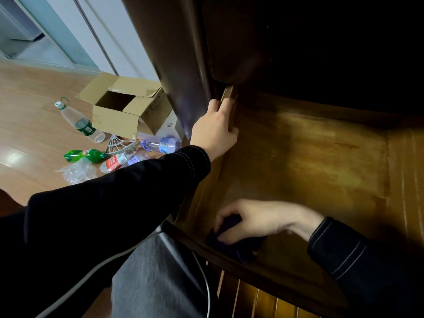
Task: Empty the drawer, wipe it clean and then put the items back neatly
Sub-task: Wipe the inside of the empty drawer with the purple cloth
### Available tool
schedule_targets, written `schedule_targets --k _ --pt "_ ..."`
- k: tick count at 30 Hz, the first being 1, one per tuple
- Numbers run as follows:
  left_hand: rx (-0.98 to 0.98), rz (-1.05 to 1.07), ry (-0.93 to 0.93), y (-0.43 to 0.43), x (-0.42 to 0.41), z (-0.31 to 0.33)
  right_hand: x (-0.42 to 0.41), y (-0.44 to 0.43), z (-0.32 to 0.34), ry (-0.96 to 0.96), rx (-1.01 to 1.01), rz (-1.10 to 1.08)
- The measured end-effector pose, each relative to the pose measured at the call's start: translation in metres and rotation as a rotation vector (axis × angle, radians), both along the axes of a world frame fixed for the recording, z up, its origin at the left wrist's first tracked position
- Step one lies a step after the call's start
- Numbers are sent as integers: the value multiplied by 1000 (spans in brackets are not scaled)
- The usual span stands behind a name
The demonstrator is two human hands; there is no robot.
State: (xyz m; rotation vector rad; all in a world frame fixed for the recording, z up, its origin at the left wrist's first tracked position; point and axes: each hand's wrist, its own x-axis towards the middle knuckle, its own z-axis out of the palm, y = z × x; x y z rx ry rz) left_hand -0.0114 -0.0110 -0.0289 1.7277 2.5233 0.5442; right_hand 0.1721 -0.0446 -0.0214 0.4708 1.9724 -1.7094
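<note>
Head view. Your left hand (214, 129) grips the left wall of the open drawer (309, 161), fingers curled over its top edge near the back, just below the dark cabinet (183, 53). Your right hand (259, 220) presses down on a dark purple cloth (231, 245), fingers closed over it, in the drawer's front left corner against the front wall. The two hands are well apart. The drawer's wooden floor is bare where it shows; its back lies in shadow.

On the floor (29, 115) to the left lie an open box (128, 106), a clear bottle (80, 121) with a green label, a green bottle (86, 155), a red-labelled bottle (119, 160), a blue-labelled bottle (161, 144), a white fan (118, 143) and a crumpled plastic bag (76, 172). Both sleeves are black with pale stitching. A grey cord (91, 271) runs across your lap.
</note>
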Motion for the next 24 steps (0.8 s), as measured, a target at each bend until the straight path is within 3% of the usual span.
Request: schedule_targets --k 3,9,16,22,24 --pt "2 1 -9 -1 0 1 6 7 -1 -66 8 73" --pt "0 -2 -7 0 1 0 -25 -30 -19 178 148 -215" --pt "-10 1 0 0 1 1 -2 6 -22 -55 151 93" --pt "3 6 2 0 1 0 -37 -31 -50 24 226 -203" --pt "5 3 -1 -1 2 0 -43 -29 -52 -17 236 -180"
